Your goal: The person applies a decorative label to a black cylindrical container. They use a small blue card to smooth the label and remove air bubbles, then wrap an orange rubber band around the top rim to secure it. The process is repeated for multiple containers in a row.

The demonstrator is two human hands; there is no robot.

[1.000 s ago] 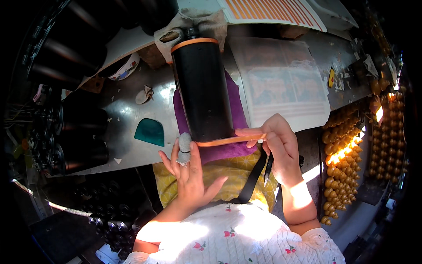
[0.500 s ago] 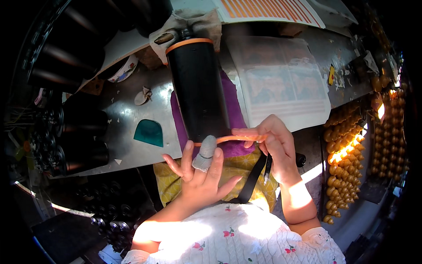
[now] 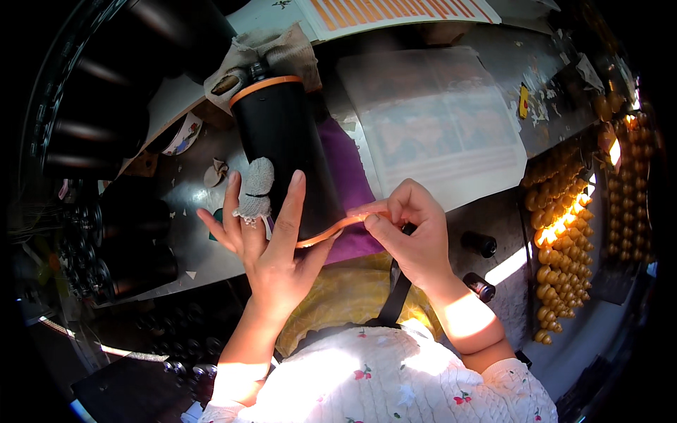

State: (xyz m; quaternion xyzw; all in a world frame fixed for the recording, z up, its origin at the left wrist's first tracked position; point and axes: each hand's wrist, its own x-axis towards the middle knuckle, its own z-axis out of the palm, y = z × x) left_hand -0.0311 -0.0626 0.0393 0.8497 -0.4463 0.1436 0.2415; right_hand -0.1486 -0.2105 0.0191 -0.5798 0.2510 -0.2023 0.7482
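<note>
A black cylinder (image 3: 282, 134) lies lengthwise in front of me, with an orange band (image 3: 266, 86) round its far end. Along its near rim runs an orange strip (image 3: 331, 229), whose loose end stretches off to the right. My right hand (image 3: 412, 233) pinches that end between thumb and fingers. Fingers spread, my left hand (image 3: 271, 247) rests against the near left part of the cylinder, its thumb by the strip. A grey knitted finger cover (image 3: 257, 185) sits on one of its fingers. Beneath the cylinder is a purple cloth (image 3: 345, 169).
A translucent sheet (image 3: 444, 127) lies right of the cylinder; orange strips (image 3: 395, 13) on white backing lie beyond. A beige cloth (image 3: 293, 56) is at the cylinder's far end. Black cylinders (image 3: 99, 106) stand at left. Strings of golden beads (image 3: 557, 275) hang at right. A small yellow item (image 3: 523, 101) lies far right.
My left hand has moved up and left onto the cylinder's side, now covering most of the green piece. My right hand has shifted left, still pinching the strip. The whole view has shifted slightly.
</note>
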